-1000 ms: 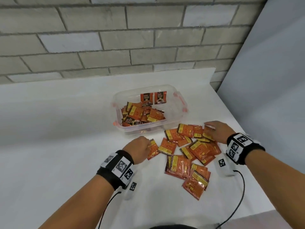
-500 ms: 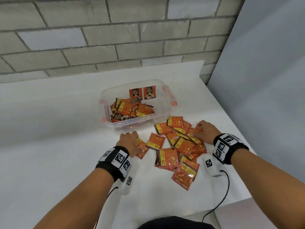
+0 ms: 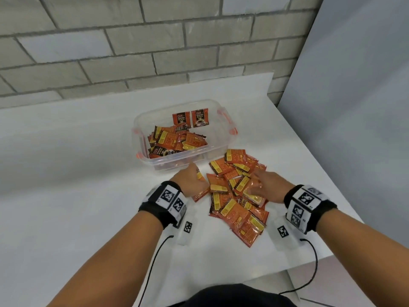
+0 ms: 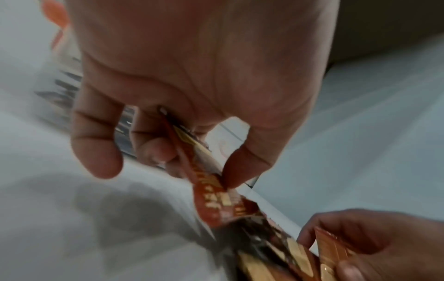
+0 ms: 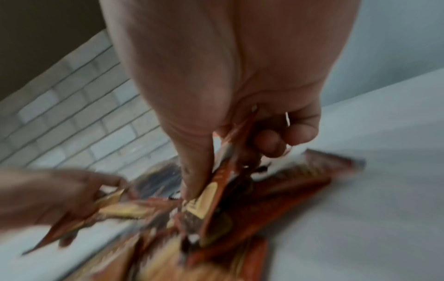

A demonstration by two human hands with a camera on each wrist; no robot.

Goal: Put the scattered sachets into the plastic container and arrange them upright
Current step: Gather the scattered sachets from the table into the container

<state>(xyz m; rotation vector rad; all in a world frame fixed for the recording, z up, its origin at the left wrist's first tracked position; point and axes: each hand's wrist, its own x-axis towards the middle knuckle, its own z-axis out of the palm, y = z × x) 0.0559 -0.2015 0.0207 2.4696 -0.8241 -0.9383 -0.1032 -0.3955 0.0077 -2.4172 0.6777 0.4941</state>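
Observation:
A clear plastic container [image 3: 141,120] with orange clips sits mid-table, holding several orange sachets [image 3: 177,140] lying loose and two sachets [image 3: 190,118] upright against its far wall. Several more orange sachets [image 3: 238,214] lie scattered in front of it. My left hand [image 3: 194,177] pinches one sachet [image 4: 211,197] between thumb and fingers at the pile's left edge. Over the pile's middle, my right hand [image 3: 260,185] grips a sachet [image 5: 216,190] between thumb and curled fingers. Both wrist views are motion-blurred.
The white table [image 3: 66,173] ends close on the right and at the front right corner. A brick wall [image 3: 132,52] runs behind and a grey panel [image 3: 354,107] stands to the right. Cables trail from both wristbands.
Both hands have drawn inward over the pile. The right hand slid left from the pile's far right edge to its middle and has closed on a sachet; the left hand lifted its sachet.

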